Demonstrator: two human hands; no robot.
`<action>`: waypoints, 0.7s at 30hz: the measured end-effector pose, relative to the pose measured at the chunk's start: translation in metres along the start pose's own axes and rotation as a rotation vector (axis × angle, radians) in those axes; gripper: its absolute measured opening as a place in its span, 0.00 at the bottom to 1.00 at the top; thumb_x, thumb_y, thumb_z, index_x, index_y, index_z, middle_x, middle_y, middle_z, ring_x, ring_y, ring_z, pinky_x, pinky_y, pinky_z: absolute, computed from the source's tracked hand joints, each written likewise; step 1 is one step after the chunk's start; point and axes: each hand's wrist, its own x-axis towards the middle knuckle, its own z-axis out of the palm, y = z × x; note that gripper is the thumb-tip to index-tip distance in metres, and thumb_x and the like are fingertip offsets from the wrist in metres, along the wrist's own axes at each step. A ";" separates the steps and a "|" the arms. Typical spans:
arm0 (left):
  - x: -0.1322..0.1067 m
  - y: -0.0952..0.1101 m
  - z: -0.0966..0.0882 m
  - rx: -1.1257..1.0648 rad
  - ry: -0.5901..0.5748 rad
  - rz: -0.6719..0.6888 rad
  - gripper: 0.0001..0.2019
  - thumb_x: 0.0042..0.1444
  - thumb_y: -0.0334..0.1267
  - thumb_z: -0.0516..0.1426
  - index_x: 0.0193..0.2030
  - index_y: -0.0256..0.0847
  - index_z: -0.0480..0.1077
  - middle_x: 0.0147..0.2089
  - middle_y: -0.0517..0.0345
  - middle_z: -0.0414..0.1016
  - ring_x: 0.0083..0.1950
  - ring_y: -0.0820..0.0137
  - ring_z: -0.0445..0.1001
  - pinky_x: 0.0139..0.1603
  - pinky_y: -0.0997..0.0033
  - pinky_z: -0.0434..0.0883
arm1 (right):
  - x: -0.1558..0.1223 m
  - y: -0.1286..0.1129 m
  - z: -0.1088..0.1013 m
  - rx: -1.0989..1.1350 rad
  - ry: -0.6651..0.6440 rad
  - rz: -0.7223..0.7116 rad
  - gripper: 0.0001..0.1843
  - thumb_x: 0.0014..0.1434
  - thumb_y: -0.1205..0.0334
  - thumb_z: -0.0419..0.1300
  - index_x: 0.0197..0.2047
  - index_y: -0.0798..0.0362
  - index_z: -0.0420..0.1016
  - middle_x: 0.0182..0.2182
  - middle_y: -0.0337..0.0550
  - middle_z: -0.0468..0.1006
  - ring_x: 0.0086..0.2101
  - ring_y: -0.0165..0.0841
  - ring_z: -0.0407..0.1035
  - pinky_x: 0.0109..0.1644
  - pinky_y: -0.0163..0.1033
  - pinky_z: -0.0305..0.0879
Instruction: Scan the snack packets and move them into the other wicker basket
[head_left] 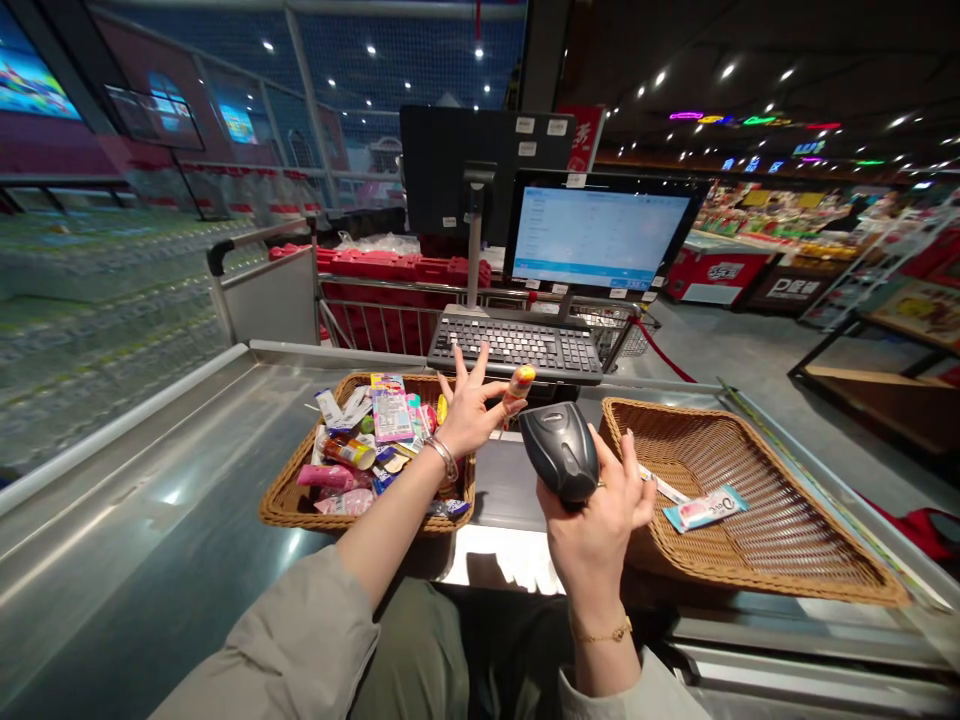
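Now pinching narrowly a small, slim orange-yellow packet (519, 384) with the left hand (469, 417), just beside the smooth black scanner (561, 450); wrapping the right hand (604, 525) around this scanner; holding both between two woven wicker baskets (772, 500).

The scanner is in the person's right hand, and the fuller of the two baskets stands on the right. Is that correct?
Not quite: the head view shows the fuller basket on the left, not the right. The scanner is in the person's right hand, as you say.
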 end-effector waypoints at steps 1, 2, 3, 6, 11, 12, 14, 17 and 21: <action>0.000 0.000 0.000 0.011 0.003 -0.001 0.16 0.61 0.55 0.55 0.45 0.50 0.78 0.77 0.56 0.38 0.74 0.43 0.20 0.60 0.17 0.31 | 0.000 0.000 0.000 0.002 -0.001 0.000 0.17 0.57 0.56 0.60 0.48 0.53 0.73 0.55 0.55 0.74 0.65 0.55 0.53 0.64 0.71 0.39; 0.001 -0.001 0.000 0.020 0.008 -0.001 0.16 0.61 0.54 0.55 0.44 0.49 0.78 0.77 0.56 0.38 0.74 0.42 0.19 0.60 0.17 0.31 | 0.000 -0.001 0.000 0.004 -0.002 -0.002 0.18 0.57 0.56 0.60 0.50 0.52 0.72 0.55 0.54 0.74 0.65 0.55 0.53 0.64 0.71 0.39; 0.001 -0.001 -0.001 0.026 0.015 0.001 0.17 0.61 0.54 0.55 0.44 0.49 0.78 0.77 0.56 0.38 0.74 0.42 0.20 0.60 0.17 0.31 | 0.000 -0.001 0.000 0.004 -0.004 -0.003 0.19 0.57 0.55 0.60 0.51 0.52 0.72 0.55 0.54 0.74 0.65 0.55 0.53 0.64 0.71 0.39; 0.001 -0.001 -0.001 0.037 0.029 -0.002 0.17 0.61 0.54 0.54 0.43 0.48 0.78 0.77 0.55 0.38 0.74 0.42 0.20 0.60 0.17 0.31 | -0.001 -0.002 0.000 0.001 -0.008 -0.007 0.22 0.57 0.54 0.61 0.53 0.53 0.70 0.54 0.54 0.75 0.65 0.54 0.54 0.65 0.70 0.38; 0.001 0.000 -0.002 0.068 0.017 -0.046 0.17 0.61 0.54 0.55 0.44 0.48 0.78 0.77 0.57 0.35 0.74 0.44 0.19 0.62 0.20 0.29 | -0.001 -0.003 0.000 -0.004 -0.016 -0.017 0.24 0.58 0.52 0.60 0.55 0.54 0.69 0.53 0.55 0.75 0.64 0.55 0.55 0.65 0.70 0.39; 0.001 0.001 -0.002 0.073 0.017 -0.052 0.16 0.61 0.54 0.55 0.45 0.49 0.78 0.77 0.58 0.34 0.74 0.45 0.18 0.62 0.21 0.29 | -0.001 -0.003 0.000 -0.003 -0.018 -0.018 0.24 0.58 0.52 0.60 0.55 0.54 0.69 0.53 0.55 0.75 0.64 0.55 0.55 0.65 0.70 0.39; 0.001 0.002 -0.003 0.086 0.021 -0.062 0.16 0.62 0.54 0.54 0.46 0.51 0.78 0.77 0.60 0.33 0.74 0.46 0.17 0.63 0.22 0.28 | -0.001 -0.003 -0.001 -0.002 -0.026 -0.016 0.23 0.58 0.52 0.60 0.54 0.54 0.69 0.53 0.54 0.75 0.64 0.54 0.55 0.65 0.70 0.39; 0.002 0.002 -0.004 0.115 0.036 -0.064 0.16 0.62 0.54 0.54 0.48 0.53 0.77 0.77 0.61 0.31 0.74 0.48 0.15 0.64 0.24 0.27 | -0.002 -0.003 -0.002 0.002 -0.034 -0.020 0.22 0.59 0.51 0.59 0.52 0.53 0.70 0.53 0.53 0.75 0.64 0.54 0.55 0.64 0.69 0.40; 0.003 0.000 -0.005 0.148 0.046 -0.050 0.16 0.63 0.55 0.53 0.50 0.55 0.77 0.77 0.62 0.31 0.74 0.48 0.16 0.64 0.24 0.27 | -0.002 -0.004 -0.002 0.025 -0.039 -0.025 0.22 0.59 0.51 0.59 0.52 0.53 0.69 0.51 0.53 0.75 0.63 0.53 0.56 0.65 0.69 0.40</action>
